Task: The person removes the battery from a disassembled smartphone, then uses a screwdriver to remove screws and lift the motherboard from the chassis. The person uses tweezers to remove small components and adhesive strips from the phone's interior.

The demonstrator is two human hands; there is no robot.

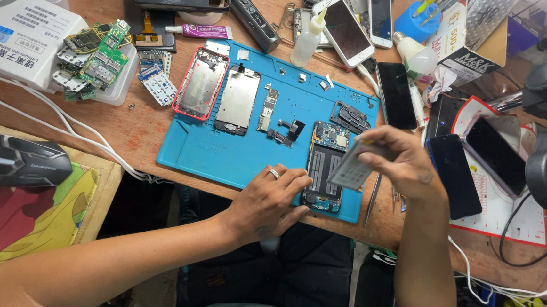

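Black mouse (pixel 13 160) far left, circuit boards (pixel 94 57) in a tray. Blue mat (pixel 222 150) carries stripped phone shells. Your left hand (pixel 270 201) is released, lying flat, pinning the opened phone (pixel 325 170) at the mat's near edge. Your right hand (pixel 401 162) grasps a grey battery (pixel 354 169), lifted clear above the phone. Battery out, board still in. Counter (pixel 140 128) crowded; open room only near edge.

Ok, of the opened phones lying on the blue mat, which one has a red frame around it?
The leftmost opened phone, at the blue mat's upper left. The one beside it has no red rim, and the one under the left hand shows dark internals.
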